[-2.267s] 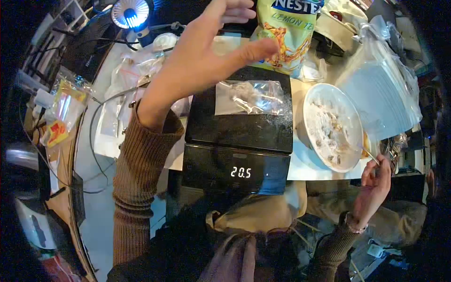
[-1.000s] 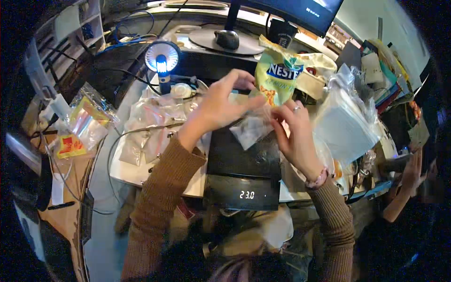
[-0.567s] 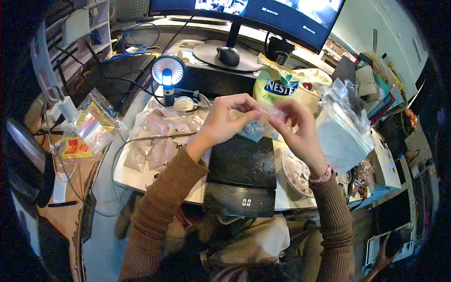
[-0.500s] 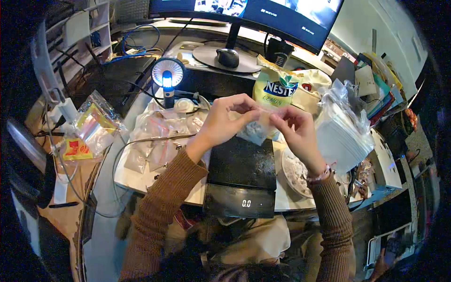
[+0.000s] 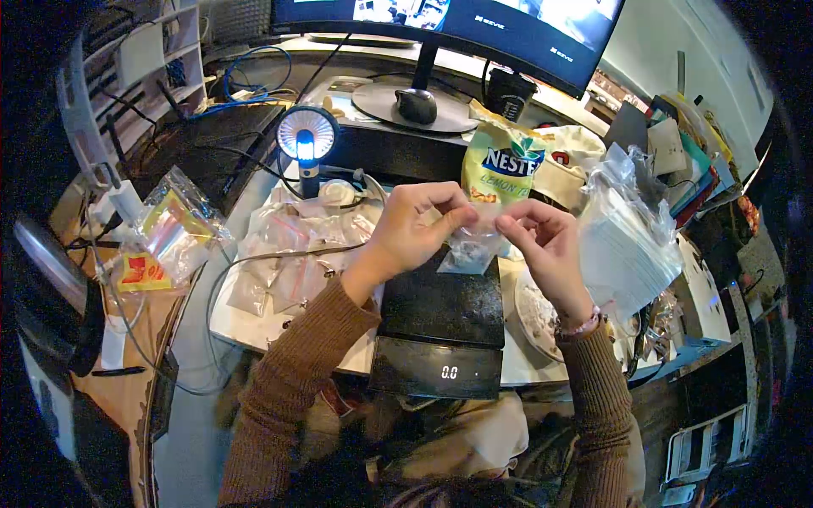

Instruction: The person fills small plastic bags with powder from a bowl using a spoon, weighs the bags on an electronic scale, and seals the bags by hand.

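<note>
My left hand (image 5: 415,229) and my right hand (image 5: 549,250) face each other above a black digital scale (image 5: 442,309). Thumb and forefinger of each are pinched at the top edge of a small clear plastic bag (image 5: 468,256). The bag hangs over the scale's back part, with something whitish low inside it. The scale's display (image 5: 449,372) reads 0.0. Close behind my hands stands a yellow Nestea lemon pouch (image 5: 500,165). Beside my right wrist is a round container (image 5: 533,317) of pale, lumpy material, partly hidden by the hand.
Small clear zip bags (image 5: 288,254) lie to the left, near a lit small fan (image 5: 307,144). A stack of white flat items in plastic (image 5: 627,245) sits at the right. A monitor (image 5: 474,34) and a mouse (image 5: 417,107) are at the back. Cables run along the left.
My hands and the bag are slightly lower in view, and more of the bag shows below my fingers. The whole view has shifted a little. The pinch of both hands stays.
</note>
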### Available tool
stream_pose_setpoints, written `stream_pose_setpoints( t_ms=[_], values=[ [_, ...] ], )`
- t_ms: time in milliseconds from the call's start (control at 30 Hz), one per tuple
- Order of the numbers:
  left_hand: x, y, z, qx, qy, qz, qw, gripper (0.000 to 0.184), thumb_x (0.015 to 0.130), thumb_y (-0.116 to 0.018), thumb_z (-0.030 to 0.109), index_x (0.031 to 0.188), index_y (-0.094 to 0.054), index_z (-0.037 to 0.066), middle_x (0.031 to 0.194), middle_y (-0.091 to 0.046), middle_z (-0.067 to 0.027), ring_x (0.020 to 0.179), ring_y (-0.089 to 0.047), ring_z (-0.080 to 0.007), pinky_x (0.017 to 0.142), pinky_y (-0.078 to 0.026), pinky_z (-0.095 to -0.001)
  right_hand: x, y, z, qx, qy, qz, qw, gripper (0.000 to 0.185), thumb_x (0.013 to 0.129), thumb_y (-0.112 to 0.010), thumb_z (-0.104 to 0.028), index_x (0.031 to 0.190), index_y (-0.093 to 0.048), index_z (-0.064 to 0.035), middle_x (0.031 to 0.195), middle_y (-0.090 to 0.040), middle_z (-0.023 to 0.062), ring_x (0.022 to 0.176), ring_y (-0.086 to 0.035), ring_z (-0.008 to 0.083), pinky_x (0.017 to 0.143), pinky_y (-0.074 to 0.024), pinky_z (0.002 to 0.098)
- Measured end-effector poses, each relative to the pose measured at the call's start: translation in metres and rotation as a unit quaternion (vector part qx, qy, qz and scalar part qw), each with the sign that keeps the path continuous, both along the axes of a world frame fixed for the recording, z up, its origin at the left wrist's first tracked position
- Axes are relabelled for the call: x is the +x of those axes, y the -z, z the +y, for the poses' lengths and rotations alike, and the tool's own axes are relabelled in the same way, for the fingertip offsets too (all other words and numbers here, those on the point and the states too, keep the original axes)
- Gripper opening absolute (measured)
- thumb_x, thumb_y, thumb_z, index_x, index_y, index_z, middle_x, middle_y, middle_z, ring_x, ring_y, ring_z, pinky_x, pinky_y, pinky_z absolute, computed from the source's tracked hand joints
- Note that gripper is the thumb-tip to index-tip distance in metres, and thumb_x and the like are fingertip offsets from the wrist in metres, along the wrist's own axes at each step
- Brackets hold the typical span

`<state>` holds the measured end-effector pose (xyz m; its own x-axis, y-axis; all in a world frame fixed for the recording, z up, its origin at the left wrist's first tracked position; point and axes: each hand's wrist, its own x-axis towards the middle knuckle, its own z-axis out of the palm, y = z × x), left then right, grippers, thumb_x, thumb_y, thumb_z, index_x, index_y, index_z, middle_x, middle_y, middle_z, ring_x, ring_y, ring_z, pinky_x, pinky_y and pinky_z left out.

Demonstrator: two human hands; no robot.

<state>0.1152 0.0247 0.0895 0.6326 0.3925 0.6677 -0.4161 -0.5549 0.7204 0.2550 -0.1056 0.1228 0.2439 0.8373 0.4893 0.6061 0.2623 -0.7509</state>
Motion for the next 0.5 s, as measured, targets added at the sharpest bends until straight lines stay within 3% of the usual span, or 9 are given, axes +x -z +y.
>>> stream_pose_setpoints(
  t_ms=[100,267,367,500],
  values=[
    [0.002,0.0,-0.005,0.104,-0.022,-0.031,0.994,0.014,0.079,-0.062,0.011,0.071,-0.056,0.001,0.068,-0.058,-0.0042,0.066,-0.054,-0.0111,0.063,-0.042,-0.0236,-0.005,0.004,0.003,0.014,-0.006,-0.052,0.999,0.008,0.077,-0.064,-0.007,0.078,-0.062,0.0003,0.074,-0.061,0.002,0.069,-0.051,0.008,0.063,-0.0398,0.0215],
    [-0.002,-0.007,-0.002,0.102,-0.009,-0.094,0.99,0.013,0.076,-0.063,0.01,0.07,-0.057,0.0,0.067,-0.058,-0.0048,0.066,-0.055,-0.0126,0.061,-0.043,-0.0245,-0.019,-0.012,-0.001,0.091,0.006,-0.195,0.977,0.006,0.073,-0.065,-0.005,0.076,-0.063,-0.0001,0.071,-0.059,0.0044,0.069,-0.05,0.0125,0.063,-0.038,0.0244],
    [-0.016,-0.019,-0.001,0.14,0.011,0.019,0.99,0.01,0.075,-0.063,0.008,0.071,-0.057,0.0,0.069,-0.059,-0.0056,0.067,-0.056,-0.0128,0.061,-0.044,-0.0255,-0.021,-0.016,-0.014,0.103,0.029,-0.262,0.959,0.006,0.07,-0.066,-0.003,0.075,-0.063,-0.0009,0.069,-0.059,0.0061,0.071,-0.05,0.0162,0.065,-0.0376,0.0263],
    [-0.013,-0.013,0.005,0.099,0.08,0.008,0.992,0.008,0.075,-0.062,0.007,0.072,-0.058,0.002,0.073,-0.06,-0.005,0.069,-0.057,-0.0131,0.063,-0.044,-0.027,-0.023,-0.021,-0.031,0.07,0.074,-0.321,0.942,0.006,0.071,-0.067,-0.005,0.074,-0.063,-0.0009,0.068,-0.059,0.0051,0.073,-0.05,0.0145,0.065,-0.0372,0.0259]
  ],
)
